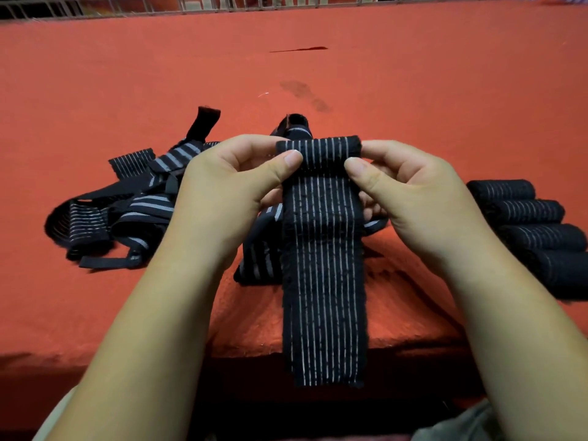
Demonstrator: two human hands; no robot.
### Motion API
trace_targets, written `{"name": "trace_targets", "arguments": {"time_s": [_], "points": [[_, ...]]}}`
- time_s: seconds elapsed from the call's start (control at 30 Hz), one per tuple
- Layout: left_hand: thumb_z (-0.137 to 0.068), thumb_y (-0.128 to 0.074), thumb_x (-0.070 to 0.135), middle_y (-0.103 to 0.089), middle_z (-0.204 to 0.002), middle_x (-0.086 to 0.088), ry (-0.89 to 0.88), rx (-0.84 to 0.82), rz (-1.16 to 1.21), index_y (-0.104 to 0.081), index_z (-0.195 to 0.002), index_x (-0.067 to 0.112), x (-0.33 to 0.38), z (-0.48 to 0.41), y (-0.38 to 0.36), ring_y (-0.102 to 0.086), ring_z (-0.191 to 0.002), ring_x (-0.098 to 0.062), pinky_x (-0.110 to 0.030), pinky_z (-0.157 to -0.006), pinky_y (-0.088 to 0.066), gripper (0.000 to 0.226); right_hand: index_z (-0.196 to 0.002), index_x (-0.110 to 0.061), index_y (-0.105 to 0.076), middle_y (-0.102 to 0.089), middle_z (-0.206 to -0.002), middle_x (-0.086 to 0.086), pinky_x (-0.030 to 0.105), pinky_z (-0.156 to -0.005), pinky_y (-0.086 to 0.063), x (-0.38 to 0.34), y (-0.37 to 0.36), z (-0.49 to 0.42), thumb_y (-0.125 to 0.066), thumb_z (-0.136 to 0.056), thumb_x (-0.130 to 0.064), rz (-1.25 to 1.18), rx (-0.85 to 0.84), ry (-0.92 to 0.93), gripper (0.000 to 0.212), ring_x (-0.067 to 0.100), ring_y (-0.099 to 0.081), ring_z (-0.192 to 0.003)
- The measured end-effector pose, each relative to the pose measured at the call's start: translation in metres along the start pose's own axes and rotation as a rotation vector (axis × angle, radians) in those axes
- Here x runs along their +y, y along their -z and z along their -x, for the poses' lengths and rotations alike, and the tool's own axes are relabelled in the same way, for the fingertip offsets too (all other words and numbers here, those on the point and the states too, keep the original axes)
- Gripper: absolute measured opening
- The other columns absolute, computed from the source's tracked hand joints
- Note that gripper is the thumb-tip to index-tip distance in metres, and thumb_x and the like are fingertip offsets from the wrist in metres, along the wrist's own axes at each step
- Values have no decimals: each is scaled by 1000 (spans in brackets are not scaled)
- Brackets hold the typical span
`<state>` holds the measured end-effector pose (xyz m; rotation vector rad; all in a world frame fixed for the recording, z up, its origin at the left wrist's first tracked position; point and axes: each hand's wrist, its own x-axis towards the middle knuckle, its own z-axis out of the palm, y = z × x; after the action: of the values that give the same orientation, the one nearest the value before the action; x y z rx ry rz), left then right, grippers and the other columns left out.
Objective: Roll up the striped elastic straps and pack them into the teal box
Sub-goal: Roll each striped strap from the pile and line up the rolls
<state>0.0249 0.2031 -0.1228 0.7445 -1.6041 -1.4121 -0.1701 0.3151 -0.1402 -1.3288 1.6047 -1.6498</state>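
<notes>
Two pinches: left grip (222,189) and right grip (410,192) hold striped strap (323,249) roll between them.

I see the strap (323,249) as matt, ribbed elastic cloth, dark with pale woven stripes. The table (413,90) wears rough, matt orange cloth, stained near its far edge.

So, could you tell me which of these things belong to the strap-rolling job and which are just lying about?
Job:
strap, pinched by left hand and right hand
loose straps
finished rolls

Lying about:
red cloth
stain
wire rack
</notes>
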Motion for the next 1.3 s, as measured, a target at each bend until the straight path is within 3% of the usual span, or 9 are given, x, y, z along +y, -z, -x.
{"name": "trace_targets", "arguments": {"time_s": [0.2,0.33,0.47,0.67,0.83,0.93,1.07,1.17,1.3], "points": [[-99,-79,16,-82,-107,-14,-11,66,54,-80,-112,12,1,-2,0,-79,-101,-42,-63,-95,-62,14,-118,-23,-80,-60,-78,11,37,-56,-51,1,-5,4,-60,-111,-21,15,-103,-40,21,22,-55,-64],[-99,-79,21,-82,-108,-16,13,111,85,-81,-113,15,1,-4,2,-76,-102,-51,-72,-94,-56,16,-122,-24,-80,-62,-85,4,35,-59,-52,1,-7,6,-59,-111,-20,2,-148,-86,24,19,-54,-68],[-100,-77,15,-83,-105,-13,-29,175,112,-79,-113,8,10,-3,3,-81,-92,-31,-50,-88,-65,15,-117,-21,-76,-64,-80,4,39,-60,-55,-4,-9,8,-65,-107,-24,21,-97,-102,15,18,-61,-65],[-99,-79,15,-81,-109,-15,-82,252,104,-78,-113,7,16,-1,13,-82,-99,-26,-46,-91,-67,16,-94,-15,-64,-66,-72,15,39,-62,-52,-14,-11,19,-77,-99,-29,186,-131,-89,19,23,-60,-60],[-97,-81,16,-82,-104,-8,-91,284,92,-79,-111,10,20,3,15,-81,-96,-18,-38,-87,-67,15,-85,-18,-69,-73,-78,7,47,-73,-56,-23,-14,33,-76,-97,-42,388,-208,-141,28,15,-63,-66],[-98,-80,14,-81,-98,-2,-96,295,107,-78,-110,10,25,9,14,-80,-89,-11,-27,-78,-63,14,-78,-18,-69,-64,-66,1,40,-70,-49,-28,-16,41,-76,-98,-40,360,-231,-152,30,15,-55,-62],[-98,-79,15,-81,-111,-13,-108,271,136,-77,-117,6,35,16,13,-81,-99,-20,-36,-88,-66,21,-73,-19,-62,-56,-69,4,35,-69,-42,-38,-14,52,-75,-100,-31,157,-311,-194,32,19,-49,-67],[-98,-80,17,-82,-111,-10,-140,251,135,-77,-118,8,46,22,14,-80,-104,-23,-43,-95,-65,22,-75,-17,-64,-49,-69,-1,35,-69,-33,-46,-11,57,-77,-98,-37,222,-286,-169,33,16,-42,-68],[-100,-78,15,-82,-103,-3,-195,241,156,-77,-115,9,64,29,15,-80,-103,-21,-41,-95,-65,16,-74,-14,-66,-57,-69,-11,16,-66,-41,-64,-10,62,-78,-95,-27,119,-255,-102,27,2,-50,-66]]}}
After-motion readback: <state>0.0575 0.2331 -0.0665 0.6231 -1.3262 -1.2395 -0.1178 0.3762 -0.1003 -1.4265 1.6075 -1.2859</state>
